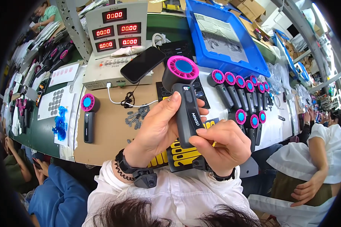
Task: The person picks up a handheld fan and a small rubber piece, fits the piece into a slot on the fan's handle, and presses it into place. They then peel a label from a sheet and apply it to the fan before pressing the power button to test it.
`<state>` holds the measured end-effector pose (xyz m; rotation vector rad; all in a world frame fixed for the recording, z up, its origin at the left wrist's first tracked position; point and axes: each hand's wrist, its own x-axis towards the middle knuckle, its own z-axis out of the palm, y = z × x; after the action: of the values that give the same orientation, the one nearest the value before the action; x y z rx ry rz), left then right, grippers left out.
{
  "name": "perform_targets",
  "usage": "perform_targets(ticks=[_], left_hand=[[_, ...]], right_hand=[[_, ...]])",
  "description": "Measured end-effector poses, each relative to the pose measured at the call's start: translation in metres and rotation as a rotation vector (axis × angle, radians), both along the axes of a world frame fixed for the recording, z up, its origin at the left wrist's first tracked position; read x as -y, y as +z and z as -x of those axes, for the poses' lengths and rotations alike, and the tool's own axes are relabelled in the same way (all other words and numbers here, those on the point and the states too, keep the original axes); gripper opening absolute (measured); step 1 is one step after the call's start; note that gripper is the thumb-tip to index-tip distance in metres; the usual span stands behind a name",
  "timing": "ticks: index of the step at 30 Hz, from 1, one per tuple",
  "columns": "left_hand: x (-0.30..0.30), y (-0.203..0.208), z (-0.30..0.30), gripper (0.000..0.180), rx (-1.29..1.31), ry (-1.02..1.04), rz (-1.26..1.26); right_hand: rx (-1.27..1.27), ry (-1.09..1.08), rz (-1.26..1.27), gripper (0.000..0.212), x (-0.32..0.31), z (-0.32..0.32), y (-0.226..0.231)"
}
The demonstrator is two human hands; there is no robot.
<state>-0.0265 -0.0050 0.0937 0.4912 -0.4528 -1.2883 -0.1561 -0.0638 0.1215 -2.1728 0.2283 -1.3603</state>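
A dark grey handheld fan [187,113] with a pink grille and blue centre is held upright in front of me, its small display lit. My left hand [155,125] is closed around its handle, thumb on the front near the display. Against the handle's lower right edge, my right hand [225,145] has thumb and forefinger in a pinch; anything between the fingertips is hidden. Sheets of yellow and black stickers [182,153] lie under my hands. Left of them, small grey oval pieces [137,117] lie in a loose pile on brown cardboard [110,147].
Another fan [88,117] lies at the left, and several more fans [240,89] lie in rows at the right. A meter box [115,28] with red digits stands behind a black phone [143,64]. A blue tray [231,62] sits at the back. A white cable [115,99] crosses the cardboard.
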Motion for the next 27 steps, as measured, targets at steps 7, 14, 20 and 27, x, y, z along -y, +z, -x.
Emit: perform_targets(ticks=[7,14,20,27], left_hand=[[-0.006,0.005,0.000,0.048,0.006,-0.015,-0.007],[-0.009,-0.006,-0.003,0.047,-0.066,-0.100,0.040],[-0.010,-0.006,-0.002,0.046,-0.123,-0.125,-0.001],[-0.008,-0.008,0.002,0.045,-0.147,-0.163,-0.020]], right_hand=[[-0.025,0.025,0.043,0.028,-0.001,0.003,0.006],[-0.050,0.071,0.057,0.030,0.002,0.008,0.004],[-0.036,0.125,0.134,0.030,0.008,0.006,0.001],[-0.035,0.140,0.136,0.028,0.009,0.007,-0.002]])
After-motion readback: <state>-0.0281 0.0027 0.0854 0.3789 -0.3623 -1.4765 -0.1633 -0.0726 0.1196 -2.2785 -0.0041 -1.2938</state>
